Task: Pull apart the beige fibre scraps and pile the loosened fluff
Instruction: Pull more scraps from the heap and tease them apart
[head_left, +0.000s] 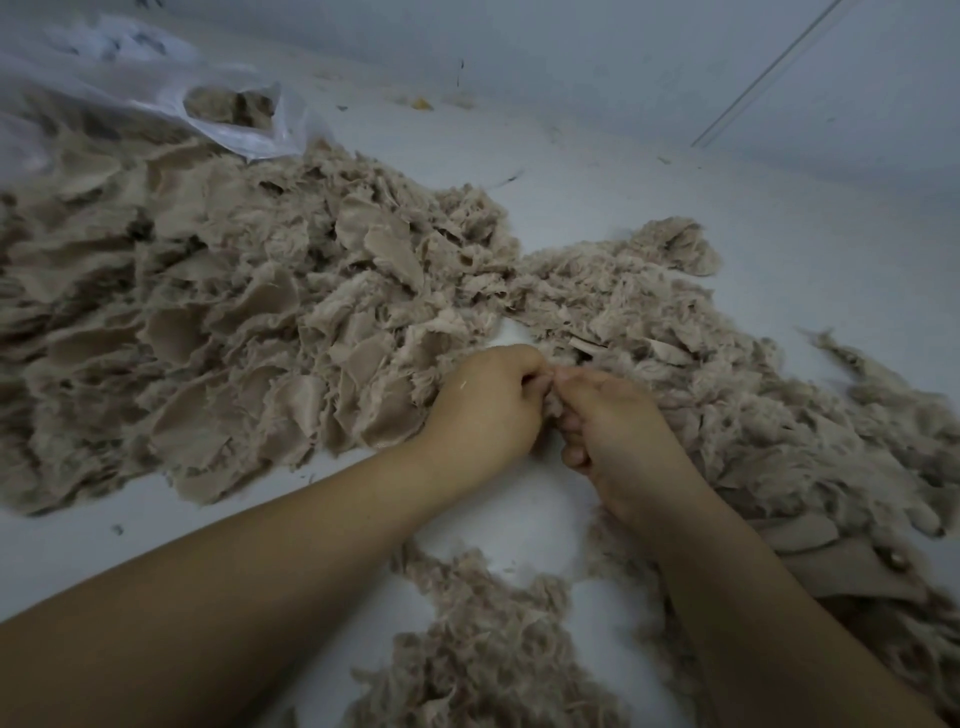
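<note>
Both hands meet at the middle of the scene, knuckle to knuckle, over a white surface (597, 171). The left hand (488, 405) has its fingers curled in, and the right hand (618, 426) is curled the same way; between them they pinch a small tuft of beige fibre (554, 401), each hand gripping one side of it. To the left and far side of the hands spreads a broad heap of beige fibre scraps (234, 312), flat torn pieces with frayed edges lying over one another. To the right, running from the far side toward the near right corner, lies a band of looser, fuzzier fluff (753, 415), which touches the right hand and forearm. A smaller mound of fluff (493, 639) sits near, between the two forearms. At the far left a translucent plastic bag (171, 98) lies on the surface with its mouth open, more beige material showing inside, its edge resting against the scrap heap.
</note>
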